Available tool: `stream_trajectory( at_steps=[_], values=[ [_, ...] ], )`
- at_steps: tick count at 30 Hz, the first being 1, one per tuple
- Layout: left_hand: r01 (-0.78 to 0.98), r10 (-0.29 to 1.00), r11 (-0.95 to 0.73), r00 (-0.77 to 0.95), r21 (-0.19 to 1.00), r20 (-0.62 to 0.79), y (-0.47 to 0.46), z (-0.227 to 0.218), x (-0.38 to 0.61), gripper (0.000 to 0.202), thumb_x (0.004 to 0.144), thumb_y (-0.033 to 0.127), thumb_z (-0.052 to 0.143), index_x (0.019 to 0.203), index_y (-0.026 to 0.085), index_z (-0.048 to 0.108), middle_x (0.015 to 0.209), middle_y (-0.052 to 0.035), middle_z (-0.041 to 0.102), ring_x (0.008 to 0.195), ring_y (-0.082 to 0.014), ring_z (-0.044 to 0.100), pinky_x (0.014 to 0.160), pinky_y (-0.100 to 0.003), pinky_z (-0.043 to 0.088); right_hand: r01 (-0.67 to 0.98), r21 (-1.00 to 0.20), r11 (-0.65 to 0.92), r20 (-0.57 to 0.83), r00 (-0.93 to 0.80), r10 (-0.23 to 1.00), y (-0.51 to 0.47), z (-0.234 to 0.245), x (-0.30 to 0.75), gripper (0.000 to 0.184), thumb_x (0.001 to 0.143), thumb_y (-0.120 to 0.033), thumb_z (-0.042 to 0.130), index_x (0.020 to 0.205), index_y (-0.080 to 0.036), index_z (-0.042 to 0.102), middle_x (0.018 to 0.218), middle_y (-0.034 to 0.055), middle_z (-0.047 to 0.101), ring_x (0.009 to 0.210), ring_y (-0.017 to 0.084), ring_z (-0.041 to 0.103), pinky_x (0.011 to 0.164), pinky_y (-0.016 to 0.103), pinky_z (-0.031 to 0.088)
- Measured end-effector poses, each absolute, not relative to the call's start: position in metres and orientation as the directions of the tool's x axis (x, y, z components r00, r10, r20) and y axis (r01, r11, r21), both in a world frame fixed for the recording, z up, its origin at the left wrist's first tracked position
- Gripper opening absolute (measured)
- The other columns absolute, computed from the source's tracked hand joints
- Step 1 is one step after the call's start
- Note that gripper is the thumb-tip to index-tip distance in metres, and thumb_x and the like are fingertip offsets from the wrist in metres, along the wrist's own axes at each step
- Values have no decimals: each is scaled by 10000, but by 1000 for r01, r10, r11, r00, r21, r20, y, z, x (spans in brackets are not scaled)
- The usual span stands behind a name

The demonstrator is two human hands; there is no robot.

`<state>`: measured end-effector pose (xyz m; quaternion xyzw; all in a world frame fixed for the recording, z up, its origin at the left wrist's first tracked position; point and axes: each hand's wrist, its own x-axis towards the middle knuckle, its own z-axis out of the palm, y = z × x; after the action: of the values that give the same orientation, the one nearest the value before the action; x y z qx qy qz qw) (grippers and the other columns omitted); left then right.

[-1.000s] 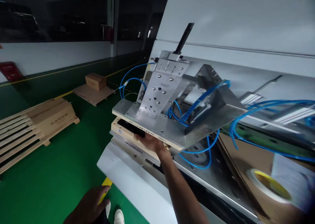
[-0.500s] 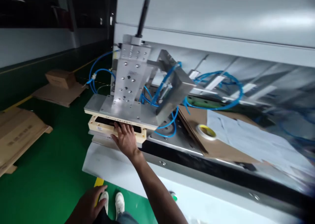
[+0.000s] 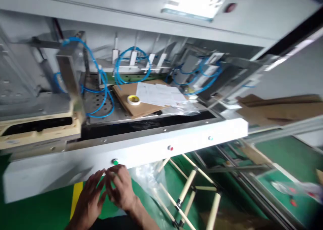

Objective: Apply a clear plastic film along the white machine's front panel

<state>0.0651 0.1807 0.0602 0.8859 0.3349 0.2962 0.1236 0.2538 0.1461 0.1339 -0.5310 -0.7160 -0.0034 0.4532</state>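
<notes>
In front of the machine's white front panel point(image 3: 141, 154), my two hands are close together at the lower left of the view. My left hand point(image 3: 89, 199) is open, with its fingers stretched forward and nothing in it. Right beside it, my right hand point(image 3: 122, 188) has loosely bent fingers, spread apart and empty. Its fingertips are near a green push button point(image 3: 115, 161); whether they touch it I cannot tell. The cream-coloured fixture point(image 3: 40, 135) with a dark slot lies at the far left, apart from both hands.
A tape roll point(image 3: 133, 100) and white papers point(image 3: 158, 94) lie on cardboard point(image 3: 126, 88) on the machine bed. Blue air hoses point(image 3: 101, 78) loop above it. The panel also carries a red button point(image 3: 170, 148). Below stands a cream tube frame point(image 3: 186, 188) by clear plastic point(image 3: 146, 179).
My view has swung to the right. My right hand has left the cream fixture and come back to beside my left hand, near the front panel. The left hand has come up to it.
</notes>
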Motion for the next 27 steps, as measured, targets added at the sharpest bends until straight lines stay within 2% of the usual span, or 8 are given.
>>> stream_trajectory(
  at_steps=[2,4,6,8,12,16,22,27],
  values=[
    [518,601,-798,648,308,468,171,59,102,602,1047,274,567,1630,313,419,1571,-77,604,1459,-291,555,1190,-478,487,857,-486,171,688,254,680,118,123,336,370,993,-157,519,1340,-224,633,1079,117,713,1006,239,678,840,395,583],
    [565,596,-793,640,229,485,161,55,132,728,1039,289,582,1699,298,276,1613,-90,564,1473,-319,543,1200,-505,475,864,-487,-129,680,468,565,89,111,429,332,1009,-220,539,1318,-220,660,1128,130,714,1064,259,675,912,428,581],
    [629,632,-749,582,210,512,151,50,152,779,1041,327,577,1720,289,200,1641,-116,527,1464,-353,550,1177,-538,490,741,-520,-424,576,671,466,60,101,524,371,1003,-359,538,1306,-191,669,1198,146,708,1110,288,665,986,489,563],
    [686,672,-699,533,203,514,140,44,163,773,1045,355,557,1722,318,185,1683,-120,469,1464,-384,545,1130,-562,518,633,-555,-539,513,771,378,35,95,611,498,989,-409,501,1368,-115,634,1241,211,686,1122,330,648,1007,533,537],
    [756,712,-633,483,168,509,122,32,172,722,1043,414,523,1705,374,237,1692,-118,455,1362,-395,630,960,-520,585,465,-594,-657,391,880,269,5,92,731,651,946,-397,472,1462,-8,548,1309,299,639,1173,383,617,1008,531,503],
    [829,749,-542,402,139,527,114,21,175,709,1020,469,529,1683,338,317,1572,-130,603,1230,-374,705,873,-481,577,423,-587,-691,326,904,276,-4,93,775,628,942,-384,457,1455,-42,576,1306,273,655,1118,368,627,962,484,497],
    [914,840,-353,215,200,499,115,-7,191,546,987,460,551,1524,368,590,1514,-57,667,1118,-313,756,732,-381,593,542,-543,-641,437,835,335,-5,85,781,672,957,-421,417,1412,35,604,1244,319,674,1092,411,630,970,543,482],
    [900,863,-336,176,278,474,125,-37,198,489,996,450,554,1469,377,654,1522,-32,658,1239,-318,731,728,-350,638,508,-508,-696,504,830,238,1,72,797,659,973,-491,398,1454,-112,644,1232,279,684,936,406,631,831,584,502]
  ],
)
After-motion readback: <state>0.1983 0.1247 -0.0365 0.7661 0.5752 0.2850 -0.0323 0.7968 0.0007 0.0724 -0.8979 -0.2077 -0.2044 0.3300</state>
